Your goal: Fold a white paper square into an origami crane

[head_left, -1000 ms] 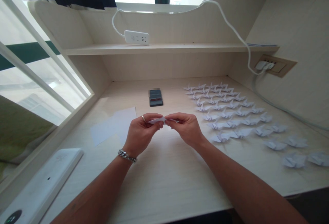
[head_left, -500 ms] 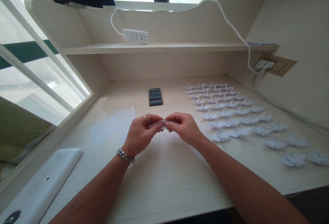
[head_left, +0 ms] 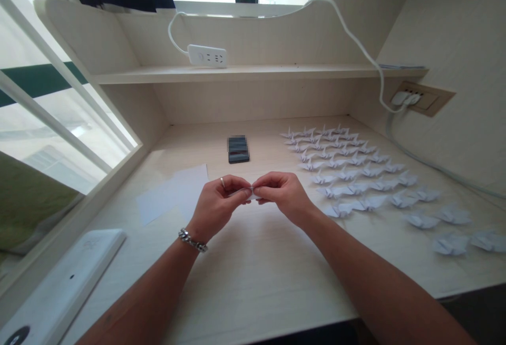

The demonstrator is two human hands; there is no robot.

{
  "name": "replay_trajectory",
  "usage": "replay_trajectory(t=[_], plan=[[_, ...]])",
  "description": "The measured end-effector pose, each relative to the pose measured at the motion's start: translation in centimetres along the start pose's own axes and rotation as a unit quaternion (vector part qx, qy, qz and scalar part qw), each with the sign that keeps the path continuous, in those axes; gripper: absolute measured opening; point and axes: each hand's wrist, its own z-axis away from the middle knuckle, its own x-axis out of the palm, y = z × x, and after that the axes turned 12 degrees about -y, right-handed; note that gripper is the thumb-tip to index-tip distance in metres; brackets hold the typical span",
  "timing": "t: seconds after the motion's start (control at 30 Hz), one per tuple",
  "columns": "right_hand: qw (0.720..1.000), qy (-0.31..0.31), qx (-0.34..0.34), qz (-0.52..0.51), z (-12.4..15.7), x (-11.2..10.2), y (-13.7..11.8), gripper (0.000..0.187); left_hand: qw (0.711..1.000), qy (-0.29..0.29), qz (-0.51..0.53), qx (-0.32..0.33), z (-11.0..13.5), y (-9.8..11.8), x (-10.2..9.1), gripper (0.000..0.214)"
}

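Evidently Pinched From Both Sides

Left hand [head_left: 215, 205] and right hand [head_left: 288, 197], both nearly closed, pinch a small folded white paper [head_left: 254, 196] between thumbs and fingers over the desk [head_left: 253, 281]. Paper cranes [head_left: 348, 174] stand in rows to its right; loose sheets [head_left: 193, 182] lie left.

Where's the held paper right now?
Head view, centre: the held paper is pinched between left hand and right hand, left of the paper cranes.
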Motion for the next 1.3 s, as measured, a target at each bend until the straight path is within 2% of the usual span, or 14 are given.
replay_trajectory(t=[0.17,0.5,0.9,1.3], plan=[[1.0,-0.019,0.018,-0.012,0.04,-0.06,0.02,0.015,1.0,0.005,-0.021,-0.001,-0.07,-0.26,-0.23,0.013],[1.0,-0.015,0.001,-0.024,0.13,0.16,-0.12,0.014,1.0,0.004,-0.001,-0.012,0.01,0.01,-0.29,0.012],[0.996,-0.056,0.035,-0.061,0.23,-0.24,-0.07,0.023,0.996,-0.007,-0.088,-0.01,0.17,0.36,-0.26,0.006],[0.999,-0.035,0.031,0.0,0.08,-0.09,0.08,0.024,0.994,-0.023,-0.101,-0.023,0.11,0.21,-0.74,0.007]])
